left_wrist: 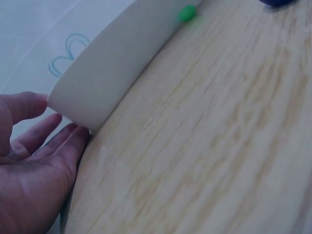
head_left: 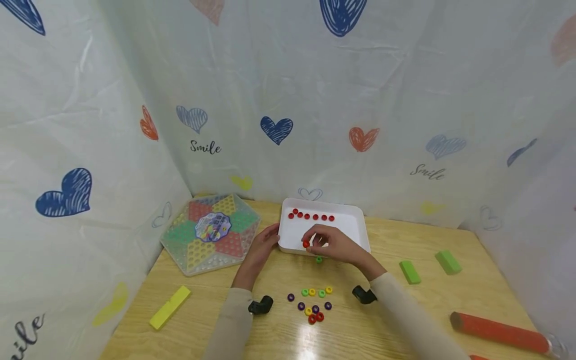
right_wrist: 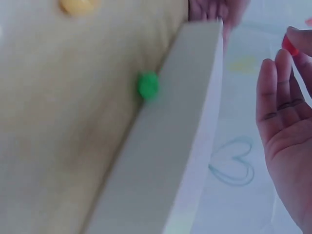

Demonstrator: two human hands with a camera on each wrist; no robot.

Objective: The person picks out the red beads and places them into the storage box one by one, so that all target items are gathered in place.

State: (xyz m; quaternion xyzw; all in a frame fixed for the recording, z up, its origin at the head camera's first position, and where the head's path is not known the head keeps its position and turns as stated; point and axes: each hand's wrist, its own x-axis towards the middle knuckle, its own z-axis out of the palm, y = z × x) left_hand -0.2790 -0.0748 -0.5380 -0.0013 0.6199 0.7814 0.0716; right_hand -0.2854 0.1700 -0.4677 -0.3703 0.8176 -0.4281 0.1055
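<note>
Thumb and forefinger of my right hand (head_left: 330,243) pinch a red bead (head_left: 306,244) above the near part of a white tray (head_left: 351,227). The same red bead (right_wrist: 289,45) shows at the fingertips in the right wrist view, the other fingers extended. My left hand (head_left: 262,247) rests against the tray's left side; in the left wrist view its thumb and fingers (left_wrist: 73,141) touch the outside of a corner. Several red beads (head_left: 315,217) lie in a row along the tray's far part. A green bead (head_left: 319,259) sits on the table against the near wall.
Loose purple, green, yellow and red beads (head_left: 312,292) lie on the wooden table (head_left: 360,330) between the forearms. A hexagonal Chinese checkers board (head_left: 211,235) is at left, near a yellow block (head_left: 170,307). Green blocks (head_left: 409,272) and a red cylinder (head_left: 499,332) lie at right.
</note>
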